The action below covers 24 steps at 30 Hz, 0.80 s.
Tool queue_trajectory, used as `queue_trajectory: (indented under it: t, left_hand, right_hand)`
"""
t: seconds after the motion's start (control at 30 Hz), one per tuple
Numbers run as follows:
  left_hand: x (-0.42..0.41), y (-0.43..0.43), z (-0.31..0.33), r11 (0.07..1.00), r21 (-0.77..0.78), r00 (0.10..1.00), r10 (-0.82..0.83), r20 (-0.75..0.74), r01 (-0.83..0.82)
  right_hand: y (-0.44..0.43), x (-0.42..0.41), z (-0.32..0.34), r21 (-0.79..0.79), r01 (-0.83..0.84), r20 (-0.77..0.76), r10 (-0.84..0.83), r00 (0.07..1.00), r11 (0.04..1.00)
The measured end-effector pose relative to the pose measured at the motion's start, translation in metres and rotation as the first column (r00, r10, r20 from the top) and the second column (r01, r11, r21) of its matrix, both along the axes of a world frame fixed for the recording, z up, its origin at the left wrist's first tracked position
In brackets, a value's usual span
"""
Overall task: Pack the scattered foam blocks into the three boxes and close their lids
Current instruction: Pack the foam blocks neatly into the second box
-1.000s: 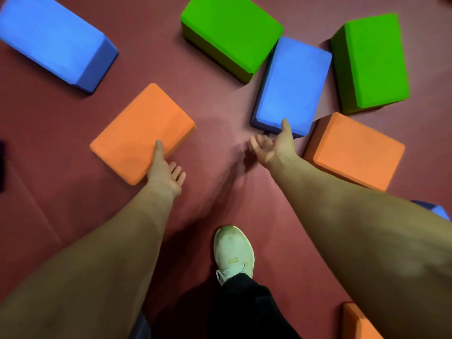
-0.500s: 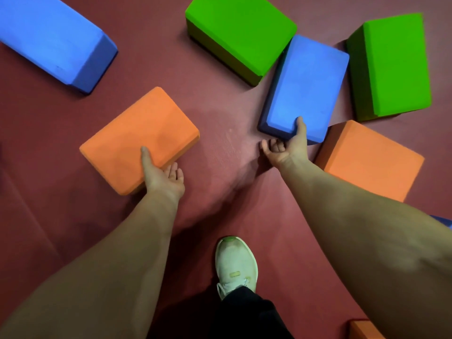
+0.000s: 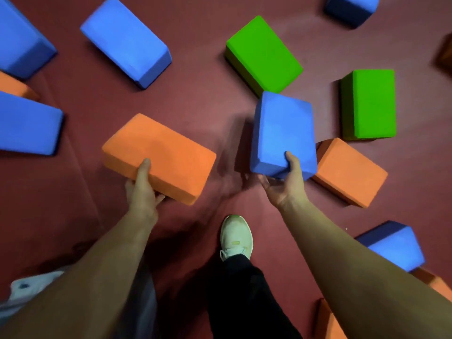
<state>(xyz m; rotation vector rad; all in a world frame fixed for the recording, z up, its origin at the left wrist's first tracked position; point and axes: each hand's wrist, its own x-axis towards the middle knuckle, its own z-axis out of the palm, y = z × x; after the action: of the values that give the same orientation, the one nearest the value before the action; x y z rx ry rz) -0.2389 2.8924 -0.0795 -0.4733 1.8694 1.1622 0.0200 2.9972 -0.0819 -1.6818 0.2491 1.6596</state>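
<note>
Left hand (image 3: 141,189) grips near end of orange block (image 3: 159,156), thumb on top, fingers curled under. Right hand (image 3: 285,184) grips near end of blue block (image 3: 283,133) the same way. Other blocks lie scattered on red floor (image 3: 195,99); green block (image 3: 263,55) just beyond blue one.

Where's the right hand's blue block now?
Head view, right of centre: the right hand holds the blue block, below a green block, left of an orange block.

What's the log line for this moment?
left hand: grips orange block | right hand: grips blue block | boxes: not in view
</note>
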Motion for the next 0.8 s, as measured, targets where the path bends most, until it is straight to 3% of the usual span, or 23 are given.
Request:
queue_trajectory:
  t: [0.23,0.37,0.47,0.57,0.67,0.8]
  left_hand:
    - [-0.051,-0.08,0.079,0.989,0.027,0.989,-0.146,-0.025,0.147]
    - [-0.094,-0.123,0.128,0.996,-0.051,0.98,-0.088,-0.18,0.08]
    - [-0.131,-0.159,0.154,0.997,0.01,0.96,-0.075,-0.269,0.081]
    - [-0.161,-0.187,0.177,0.995,0.104,0.961,0.024,-0.276,0.005]
    - [-0.197,-0.226,0.204,0.958,0.199,0.893,0.267,-0.362,-0.206]
    - [-0.224,-0.266,0.231,0.866,0.286,0.805,0.492,-0.331,-0.411]
  right_hand:
    - [-0.067,-0.054,0.093,0.067,-0.361,0.123,0.351,0.928,0.93]
    - [-0.11,-0.111,0.134,0.18,-0.476,0.195,0.443,0.875,0.861]
    - [-0.143,-0.147,0.153,0.247,-0.557,0.298,0.485,0.822,0.793]
    - [-0.171,-0.175,0.167,0.201,-0.641,0.382,0.543,0.747,0.74]
    - [-0.206,-0.21,0.183,0.158,-0.731,0.491,0.589,0.641,0.664]
    - [-0.234,-0.251,0.196,0.152,-0.834,0.506,0.683,0.527,0.531]
